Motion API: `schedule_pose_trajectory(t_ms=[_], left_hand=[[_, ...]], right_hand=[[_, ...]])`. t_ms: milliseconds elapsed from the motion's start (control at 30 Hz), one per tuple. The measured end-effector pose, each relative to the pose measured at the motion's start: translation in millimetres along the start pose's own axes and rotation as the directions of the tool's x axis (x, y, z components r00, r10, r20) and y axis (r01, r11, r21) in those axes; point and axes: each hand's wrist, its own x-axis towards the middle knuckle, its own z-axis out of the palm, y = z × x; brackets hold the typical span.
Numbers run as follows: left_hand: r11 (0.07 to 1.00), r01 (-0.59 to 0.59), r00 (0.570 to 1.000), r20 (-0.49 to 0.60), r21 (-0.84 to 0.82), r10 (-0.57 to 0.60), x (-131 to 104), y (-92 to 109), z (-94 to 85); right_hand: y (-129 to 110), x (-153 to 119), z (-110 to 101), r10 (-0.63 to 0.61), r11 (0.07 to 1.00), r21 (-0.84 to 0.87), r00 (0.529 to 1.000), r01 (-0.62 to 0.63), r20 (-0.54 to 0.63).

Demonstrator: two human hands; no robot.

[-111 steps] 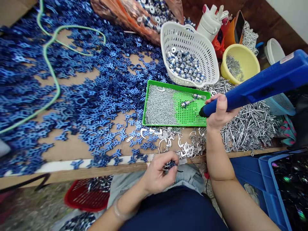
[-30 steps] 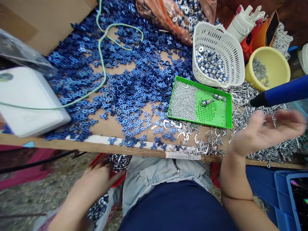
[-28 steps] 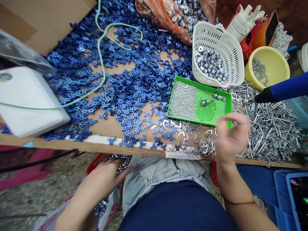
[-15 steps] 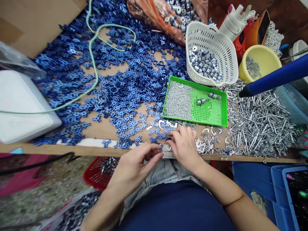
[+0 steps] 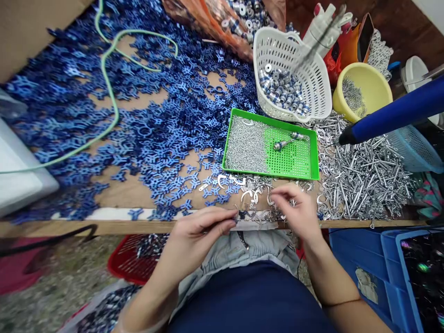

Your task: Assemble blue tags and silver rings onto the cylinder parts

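My left hand (image 5: 203,233) is over the table's front edge, its thumb and fingers pinched together. A tiny part shows at the fingertips, too small to name. To its right, my right hand (image 5: 298,210) has its thumb and forefinger closed at a pile of small curved silver metal pieces (image 5: 255,192). One curved piece lies right at those fingertips; whether they grip it I cannot tell. Blue three-armed pieces (image 5: 187,203) lie spread to the left. Just beyond the hands, a green tray (image 5: 270,175) contains tiny silver parts and two blue-and-silver assemblies.
Behind the tray stands a white basket (image 5: 322,88) of blue-and-silver cylinders, beside a yellow bowl (image 5: 378,83). Silver rods (image 5: 364,180) are heaped at right, under a blue tool (image 5: 391,113) jutting in. A green cord (image 5: 111,92) crosses the blue pieces. Below is a red basket (image 5: 120,263).
My right hand has moved right, away from my left hand, to the curved silver pieces. My left hand stays pinched at the edge. The view has shifted slightly.
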Motion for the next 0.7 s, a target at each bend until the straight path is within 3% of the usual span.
schedule_pose_trajectory(t_ms=[67,133,233,500,633,700], left_hand=[[1.0,0.019,1.0,-0.018,-0.015,-0.019,-0.4,-1.8,1.5],[0.999,0.029,0.999,-0.014,-0.032,-0.03,-0.3,-2.4,3.1],[0.999,0.016,1.0,0.017,-0.045,-0.015,1.2,0.3,5.1],[0.996,0.031,0.999,0.037,-0.088,-0.028,1.4,4.8,12.2],[0.994,0.034,0.999,0.036,-0.107,-0.031,-1.1,4.3,14.9],[0.994,0.037,0.999,0.033,-0.1,-0.034,-2.2,4.5,15.2]], right_hand=[[15.9,5.2,-15.3,0.003,0.933,-0.349,0.975,-0.082,-0.222],[28.7,9.3,-24.7,-0.005,0.792,-0.591,0.965,-0.157,-0.262],[38.0,11.4,-25.3,-0.014,0.651,-0.738,0.969,-0.178,-0.246],[33.0,10.7,-7.3,-0.178,0.592,-0.806,0.977,0.009,-0.12],[29.6,9.9,-5.4,-0.351,0.689,-0.661,0.935,0.299,0.056],[28.2,7.0,-6.5,-0.403,0.74,-0.595,0.915,0.313,-0.02]])
